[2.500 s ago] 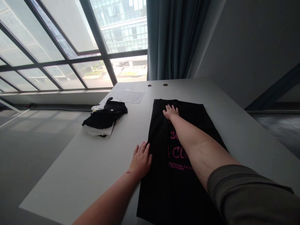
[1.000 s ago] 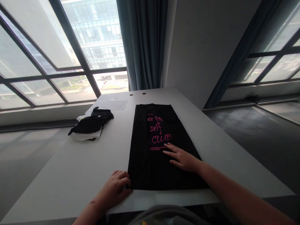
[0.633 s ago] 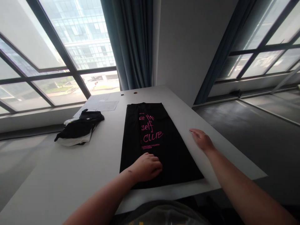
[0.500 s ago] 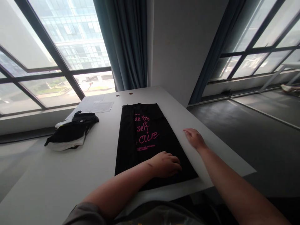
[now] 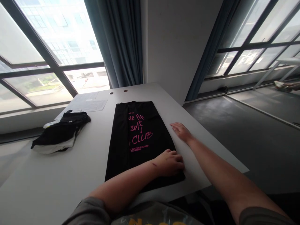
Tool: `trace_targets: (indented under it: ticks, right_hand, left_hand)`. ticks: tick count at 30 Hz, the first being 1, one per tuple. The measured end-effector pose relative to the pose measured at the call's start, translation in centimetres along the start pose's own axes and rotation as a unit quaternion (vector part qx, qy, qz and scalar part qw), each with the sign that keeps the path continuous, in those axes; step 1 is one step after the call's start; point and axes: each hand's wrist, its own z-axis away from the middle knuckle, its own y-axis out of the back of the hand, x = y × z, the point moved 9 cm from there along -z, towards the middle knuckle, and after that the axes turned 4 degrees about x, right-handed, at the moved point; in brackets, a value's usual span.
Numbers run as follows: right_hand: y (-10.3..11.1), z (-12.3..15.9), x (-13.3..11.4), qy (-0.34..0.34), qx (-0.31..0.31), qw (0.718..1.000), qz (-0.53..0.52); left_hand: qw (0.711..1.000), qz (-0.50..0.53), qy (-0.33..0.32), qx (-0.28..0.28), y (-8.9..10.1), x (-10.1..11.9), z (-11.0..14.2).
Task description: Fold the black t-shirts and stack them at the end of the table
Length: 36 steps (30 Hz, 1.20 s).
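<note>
A folded black T-shirt [image 5: 119, 137] with pink lettering lies lengthwise on the white table. My left hand [image 5: 171, 162] reaches across its lower part, and the bent fingers curl over the right edge of the cloth; the fingertips are partly hidden. Just beyond that same edge, farther up, my right hand [image 5: 182, 131] rests low over the tabletop with its fingers stretched out. It holds nothing.
A pile of black and white clothes [image 5: 59, 132] lies on the left side of the white table [image 5: 89, 168]. Behind it are paper sheets [image 5: 93, 105]. A blue curtain [image 5: 124, 43] and a pillar [image 5: 173, 47] stand past the far edge.
My left hand has slid right, from the top of the T-shirt to its right edge, and the lower right corner has drawn in. My right hand has come closer to the cloth.
</note>
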Motion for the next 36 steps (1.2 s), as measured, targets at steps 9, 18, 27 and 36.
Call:
trace_targets:
  ticks: [9,18,27,36]
  right_hand:
    - [-6.2,-7.7,-2.6,0.023,-0.094,0.995,0.011]
    - [-7.8,-14.7,-3.4,-0.075,-0.078,0.993,-0.05]
    - [-8.2,-16.9,-12.4,0.016,-0.099,0.989,-0.109]
    - [-16.1,-16.0,-19.9,0.117,-0.229,0.967,0.003]
  left_hand:
    - [0.997,0.038,0.059,0.03,2.9,-0.4,3.8]
    - [0.995,0.037,0.087,0.044,4.3,-0.1,6.3]
    - [0.987,0.062,0.114,0.097,6.3,0.9,10.0]
    - [0.979,0.067,0.163,0.104,5.4,0.9,15.3]
